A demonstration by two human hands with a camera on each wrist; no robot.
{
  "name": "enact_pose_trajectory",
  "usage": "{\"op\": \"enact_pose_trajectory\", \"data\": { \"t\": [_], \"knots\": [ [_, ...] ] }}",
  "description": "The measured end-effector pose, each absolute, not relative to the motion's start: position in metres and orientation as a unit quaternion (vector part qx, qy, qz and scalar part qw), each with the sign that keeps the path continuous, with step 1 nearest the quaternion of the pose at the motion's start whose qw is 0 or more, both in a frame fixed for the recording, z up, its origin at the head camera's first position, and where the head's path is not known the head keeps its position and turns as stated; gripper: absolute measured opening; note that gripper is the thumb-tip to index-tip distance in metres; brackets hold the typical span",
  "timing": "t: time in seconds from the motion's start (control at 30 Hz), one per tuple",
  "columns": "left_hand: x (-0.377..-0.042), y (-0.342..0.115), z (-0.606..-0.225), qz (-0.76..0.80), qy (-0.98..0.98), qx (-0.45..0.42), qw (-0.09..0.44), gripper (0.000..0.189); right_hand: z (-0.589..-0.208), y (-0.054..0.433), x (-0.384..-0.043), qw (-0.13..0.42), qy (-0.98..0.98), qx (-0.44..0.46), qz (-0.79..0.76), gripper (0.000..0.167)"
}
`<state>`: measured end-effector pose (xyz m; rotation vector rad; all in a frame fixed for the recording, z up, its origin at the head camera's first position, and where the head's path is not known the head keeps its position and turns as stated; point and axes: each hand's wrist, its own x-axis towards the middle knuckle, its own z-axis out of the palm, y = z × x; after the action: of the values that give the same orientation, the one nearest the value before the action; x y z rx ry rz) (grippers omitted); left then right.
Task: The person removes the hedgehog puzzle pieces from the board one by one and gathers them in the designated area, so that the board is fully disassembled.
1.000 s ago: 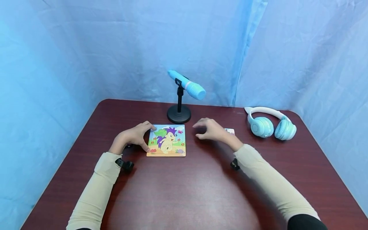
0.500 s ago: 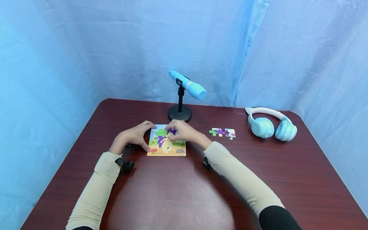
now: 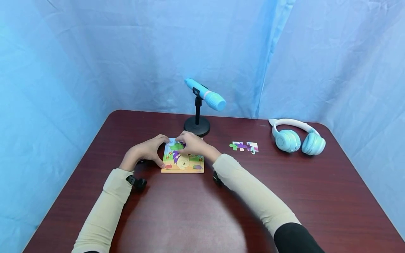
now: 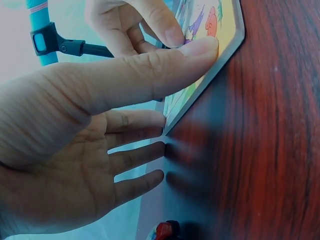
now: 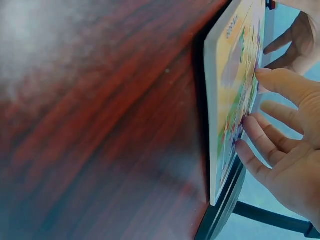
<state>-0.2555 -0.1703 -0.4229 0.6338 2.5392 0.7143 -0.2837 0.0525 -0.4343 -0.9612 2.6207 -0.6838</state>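
Note:
A square jigsaw board (image 3: 197, 168) with a purple-haired cartoon hedgehog lies on the table. My left hand (image 3: 147, 149) steadies its left side: the thumb (image 4: 200, 47) presses on the front corner and the outstretched fingers meet the far one. Over the board's upper part, my right hand (image 3: 193, 144) pinches a puzzle piece (image 3: 177, 146) showing green, mostly covered by the fingers. In the right wrist view its fingertips (image 5: 248, 122) are right at the board's printed face. Two loose puzzle pieces lie side by side to the right, one green and purple (image 3: 238, 146), the other paler (image 3: 252, 146).
Behind the board stands a blue microphone (image 3: 209, 96) on a round black stand (image 3: 197, 125). Pale teal headphones (image 3: 288, 140) with a white band lie at the table's back right. A blue curtain (image 3: 142, 52) closes off the back and sides.
My right hand has come left from near the loose pieces to over the board, uncovering them, then shifted slightly further left. The left hand and the board have stayed put.

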Motion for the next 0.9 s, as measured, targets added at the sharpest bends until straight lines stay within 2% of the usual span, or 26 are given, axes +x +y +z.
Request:
{"op": "enact_pose_trajectory", "data": {
  "t": [0.4,0.9],
  "knots": [
    [-0.2541,-0.1716,-0.4234,0.279,0.909,0.226,0.211,0.085,-0.4351,0.0482,-0.288,0.131,0.9,-0.342,-0.238,0.049],
    [-0.2544,-0.1713,-0.4225,0.278,0.908,0.233,0.21,0.085,-0.433,0.0431,-0.2909,0.161,0.904,-0.314,-0.242,0.053]
  ]
}}
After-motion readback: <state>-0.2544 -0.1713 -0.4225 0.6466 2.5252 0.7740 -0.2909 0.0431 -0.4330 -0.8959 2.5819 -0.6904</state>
